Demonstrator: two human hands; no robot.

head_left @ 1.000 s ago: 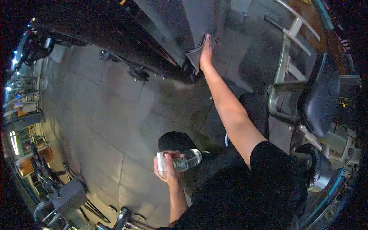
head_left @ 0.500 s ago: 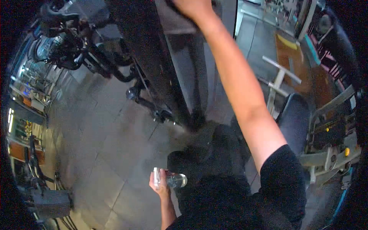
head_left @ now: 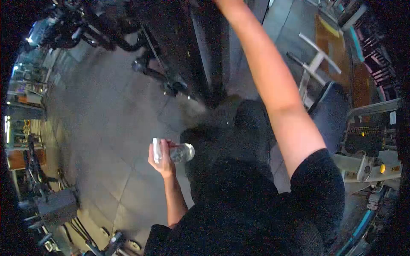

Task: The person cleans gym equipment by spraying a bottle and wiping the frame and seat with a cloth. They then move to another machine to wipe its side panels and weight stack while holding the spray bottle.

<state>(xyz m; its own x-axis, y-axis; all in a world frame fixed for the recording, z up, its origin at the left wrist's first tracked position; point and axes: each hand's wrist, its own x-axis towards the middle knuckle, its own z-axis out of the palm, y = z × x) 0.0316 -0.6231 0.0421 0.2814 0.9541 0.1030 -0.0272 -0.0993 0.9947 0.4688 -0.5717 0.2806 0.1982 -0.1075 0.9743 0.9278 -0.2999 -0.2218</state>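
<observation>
My left hand (head_left: 163, 161) is closed around a clear bottle (head_left: 183, 152) with a whitish end. It holds the bottle on its side, low and to the left of my body, above the floor. My right arm (head_left: 273, 81) is stretched out forward, and the hand lies past the top edge of the view. Whatever that hand touches is hidden. The arm reaches toward a tall dark panel (head_left: 175, 42) with a glossy face, standing right in front of me.
Grey floor tiles (head_left: 102, 141) spread to the left. Dark gym equipment (head_left: 94, 30) fills the upper left. A padded bench (head_left: 331, 104) and a metal frame (head_left: 314, 70) stand close on the right. A dark box-shaped part (head_left: 57, 207) sits at lower left.
The whole view has shifted. The left hand with the bottle appears higher and farther left. My right hand, partly visible before at the top, has gone out of view.
</observation>
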